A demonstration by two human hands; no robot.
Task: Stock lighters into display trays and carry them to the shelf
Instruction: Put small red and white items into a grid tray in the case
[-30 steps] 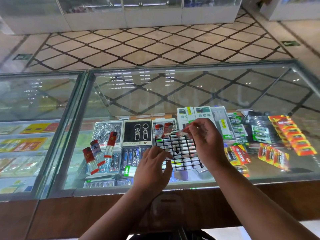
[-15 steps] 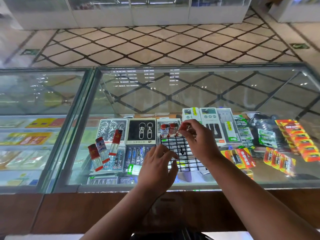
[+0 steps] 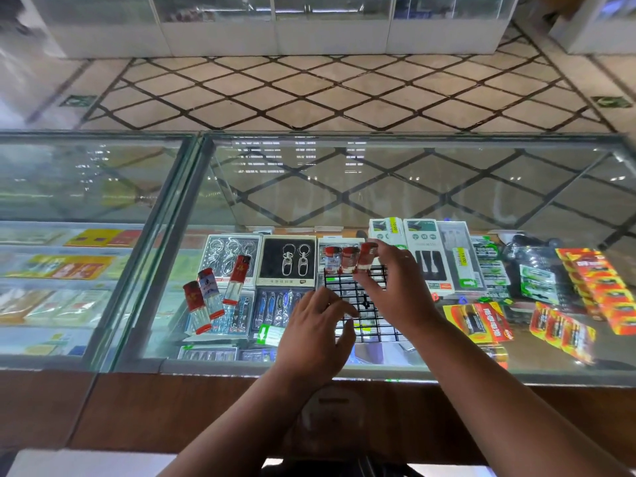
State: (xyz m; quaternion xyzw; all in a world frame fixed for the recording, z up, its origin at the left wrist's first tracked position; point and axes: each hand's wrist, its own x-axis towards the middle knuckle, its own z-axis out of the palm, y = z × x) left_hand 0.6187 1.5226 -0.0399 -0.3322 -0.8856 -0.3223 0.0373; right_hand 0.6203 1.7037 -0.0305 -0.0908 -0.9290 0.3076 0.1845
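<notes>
A black grid display tray [image 3: 370, 306] lies on the glass counter top. Three red-capped clear lighters stand in its far row; the two left ones [image 3: 339, 259] stand free. My right hand [image 3: 392, 284] pinches the third lighter [image 3: 367, 256] at the row's right end, upright in a cell. My left hand [image 3: 315, 333] rests on the tray's near left edge with fingers curled over it. Three more red-capped lighters [image 3: 213, 292] lie loose on the glass to the left.
The glass counter [image 3: 413, 187] covers shelves of key rings, cable boxes and battery packs [image 3: 476, 320]. A wooden counter edge [image 3: 137, 407] runs along the near side. Tiled floor and white cabinets lie beyond.
My right hand carried a lighter down from above the tray and stood it in the far row beside the other two. My left hand stayed on the tray.
</notes>
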